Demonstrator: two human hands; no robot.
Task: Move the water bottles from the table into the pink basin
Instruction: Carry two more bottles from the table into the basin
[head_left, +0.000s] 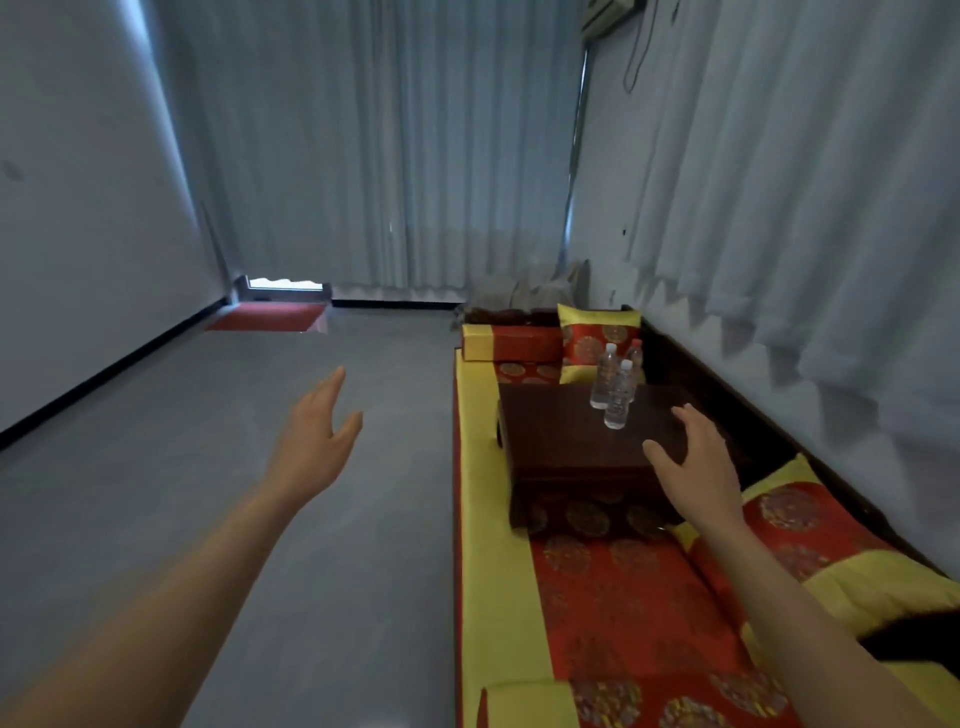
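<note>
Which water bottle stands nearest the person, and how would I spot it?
Find the long red-and-yellow cushioned bench along the curtained wall, then the low dark wooden table on it. Three clear plastic water bottles cluster at its far side; the nearest bottle, white-capped, stands in front, closest to the open right hand.

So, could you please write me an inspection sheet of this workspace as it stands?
Surface: low dark wooden table on a red and yellow cushioned bench.
Job's things: three water bottles upright, clustered at the table's far side; pink basin not in view.
Clutter: cushions behind the table.
Grippers: left hand open over the floor, empty; right hand open above the table, short of the bottles.
Cables: one cord hanging on the far wall.
Surroundings: grey floor, pale curtains, red mat.
</note>
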